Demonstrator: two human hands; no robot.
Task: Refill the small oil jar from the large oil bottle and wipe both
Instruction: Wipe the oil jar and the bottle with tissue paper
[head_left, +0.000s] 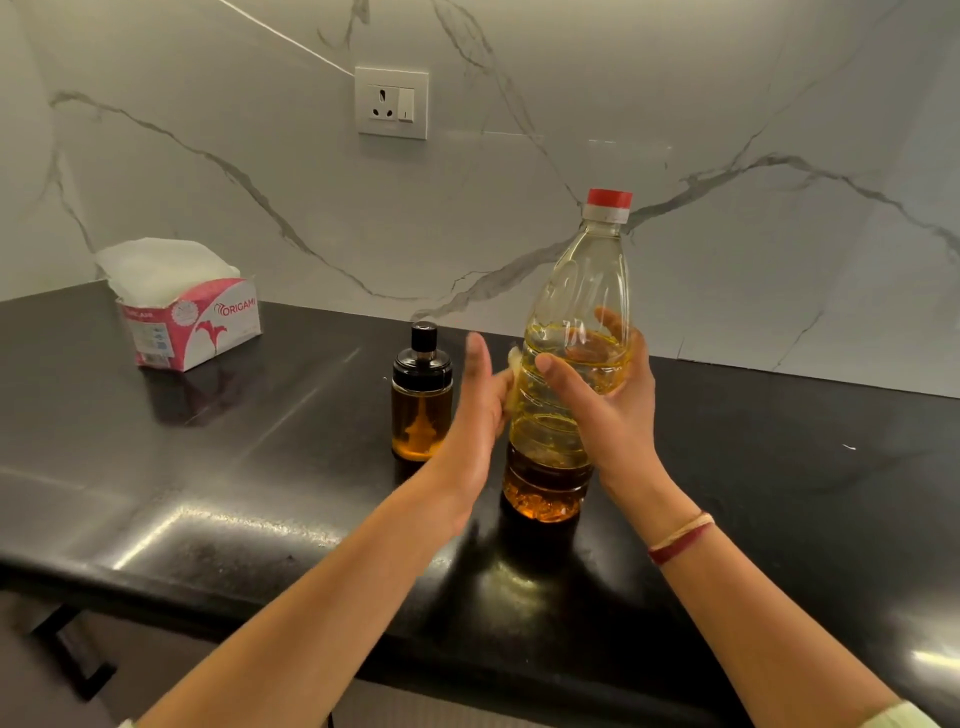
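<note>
Large oil bottle (582, 270), red-capped, base on the black surface (208, 467) — right hand (613, 410) grip wrapped round its middle. Left hand (475, 415) grip open, straight fingers pressing a pale scrap (512, 364) to its side. Small oil jar (421, 400) stands just left.

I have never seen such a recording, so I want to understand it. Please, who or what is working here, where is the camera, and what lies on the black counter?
No machine here: a person works with bare hands, and one camera worn on the head looks down at them. The right hand grips a large clear plastic oil bottle with a red cap, which stands on the glossy black counter. The left hand lies flat against the bottle's side, pressing a small pale piece, perhaps tissue. Left of the bottle stands a small glass oil jar with a black lid; farther left, a pink-and-white cardboard tissue box.
</note>
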